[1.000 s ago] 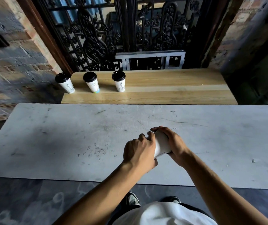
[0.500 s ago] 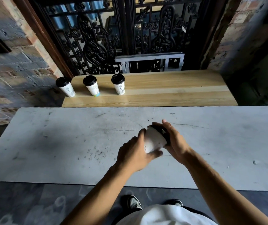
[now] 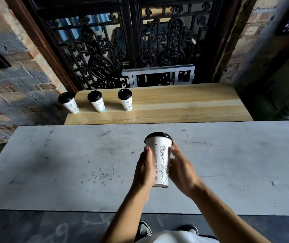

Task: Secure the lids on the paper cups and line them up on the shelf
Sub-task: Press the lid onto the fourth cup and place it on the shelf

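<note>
A white paper cup point(image 3: 160, 160) with a black drawing and a black lid point(image 3: 158, 135) is held upright above the grey table point(image 3: 70, 163). My left hand point(image 3: 144, 171) grips its left side. My right hand point(image 3: 181, 168) rests against its right side, fingers along the wall. Three lidded paper cups stand in a row at the left end of the wooden shelf point(image 3: 184, 106): one at the left edge point(image 3: 68, 102), one in the middle point(image 3: 96, 101) and one on the right point(image 3: 125, 99).
Behind the shelf stands a black ornate metal screen point(image 3: 105, 50) with a grey metal frame point(image 3: 157, 74). Brick walls flank both sides. The right part of the shelf holds nothing. My shoes point(image 3: 144, 228) show below the table's front edge.
The cup was tilted on its side between both hands. It now stands upright and higher, with the lid on top, and my view has moved closer.
</note>
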Demonstrator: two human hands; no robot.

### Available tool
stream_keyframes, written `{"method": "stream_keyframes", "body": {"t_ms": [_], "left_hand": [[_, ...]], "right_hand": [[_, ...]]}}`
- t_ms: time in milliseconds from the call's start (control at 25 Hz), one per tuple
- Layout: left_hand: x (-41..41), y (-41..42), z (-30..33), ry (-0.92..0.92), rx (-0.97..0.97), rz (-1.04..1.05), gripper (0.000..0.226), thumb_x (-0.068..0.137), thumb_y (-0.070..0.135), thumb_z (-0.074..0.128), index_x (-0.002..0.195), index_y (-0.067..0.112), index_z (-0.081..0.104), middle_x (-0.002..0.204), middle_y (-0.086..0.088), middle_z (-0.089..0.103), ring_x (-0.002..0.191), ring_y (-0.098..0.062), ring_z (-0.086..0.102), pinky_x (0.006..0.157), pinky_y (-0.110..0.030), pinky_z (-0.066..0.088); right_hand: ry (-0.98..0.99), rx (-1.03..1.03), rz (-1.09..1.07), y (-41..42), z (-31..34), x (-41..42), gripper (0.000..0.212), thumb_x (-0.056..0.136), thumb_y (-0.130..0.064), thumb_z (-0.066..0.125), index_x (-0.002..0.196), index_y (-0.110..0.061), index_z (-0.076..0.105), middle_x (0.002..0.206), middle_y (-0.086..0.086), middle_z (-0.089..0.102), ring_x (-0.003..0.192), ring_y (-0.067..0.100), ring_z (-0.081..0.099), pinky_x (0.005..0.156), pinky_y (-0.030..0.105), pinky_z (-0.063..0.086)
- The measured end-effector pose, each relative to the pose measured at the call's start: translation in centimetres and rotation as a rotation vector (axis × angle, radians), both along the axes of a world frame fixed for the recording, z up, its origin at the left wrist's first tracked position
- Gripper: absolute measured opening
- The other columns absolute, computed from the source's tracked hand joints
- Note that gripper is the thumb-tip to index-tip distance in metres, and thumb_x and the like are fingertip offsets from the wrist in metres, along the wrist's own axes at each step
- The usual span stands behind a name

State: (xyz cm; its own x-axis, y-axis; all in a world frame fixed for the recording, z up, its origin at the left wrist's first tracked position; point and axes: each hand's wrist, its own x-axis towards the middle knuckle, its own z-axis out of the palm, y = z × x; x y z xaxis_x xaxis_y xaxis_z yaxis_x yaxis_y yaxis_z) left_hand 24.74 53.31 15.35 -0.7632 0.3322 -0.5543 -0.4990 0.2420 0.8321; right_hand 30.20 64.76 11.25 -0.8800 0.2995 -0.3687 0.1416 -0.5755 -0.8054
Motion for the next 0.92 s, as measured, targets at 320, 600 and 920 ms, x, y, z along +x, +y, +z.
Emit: {"method": "stream_keyframes", "body": {"t_ms": [320, 600, 920], "left_hand": [[-0.2, 1.1, 1.8, -0.087, -0.1, 0.027, 0.052, 0.102, 0.061, 0.032, 0.106, 0.027, 0.07, 0.099, -0.007, 0.076, 0.086, -0.028, 0.076, 0.064, -0.042, 0.063], [-0.6, 0.3, 1.7, 0.485, -0.164, 0.128, 0.013, 0.098, 0.033, 0.06, 0.108, 0.03, 0.068, 0.088, 0.005, 0.073, 0.082, -0.022, 0.07, 0.078, -0.047, 0.059], [0.1, 0.5, 2.6, 0.681, 0.039, 0.036, 0.025, 0.091, 0.011, 0.072, 0.1, 0.034, 0.077, 0.105, 0.005, 0.07, 0.086, -0.01, 0.069, 0.075, -0.033, 0.056]], "right_hand": [[0.015, 0.104, 0.0, 0.4, 0.8, -0.1, 0.051, 0.106, -0.039, 0.045, 0.155, -0.027, 0.036, 0.144, 0.012, 0.063, 0.133, 0.033, 0.06, 0.113, 0.053, 0.044], [-0.044, 0.282, -0.004, 1.8, 2.4, 0.2, 0.057, 0.096, -0.049, 0.062, 0.149, -0.039, 0.044, 0.124, -0.003, 0.076, 0.115, 0.014, 0.071, 0.105, 0.044, 0.053], [-0.023, 0.238, -0.014, 3.3, 4.0, 0.9, 0.051, 0.098, -0.047, 0.061, 0.146, -0.045, 0.045, 0.125, 0.005, 0.076, 0.113, 0.025, 0.073, 0.093, 0.043, 0.058]]}}
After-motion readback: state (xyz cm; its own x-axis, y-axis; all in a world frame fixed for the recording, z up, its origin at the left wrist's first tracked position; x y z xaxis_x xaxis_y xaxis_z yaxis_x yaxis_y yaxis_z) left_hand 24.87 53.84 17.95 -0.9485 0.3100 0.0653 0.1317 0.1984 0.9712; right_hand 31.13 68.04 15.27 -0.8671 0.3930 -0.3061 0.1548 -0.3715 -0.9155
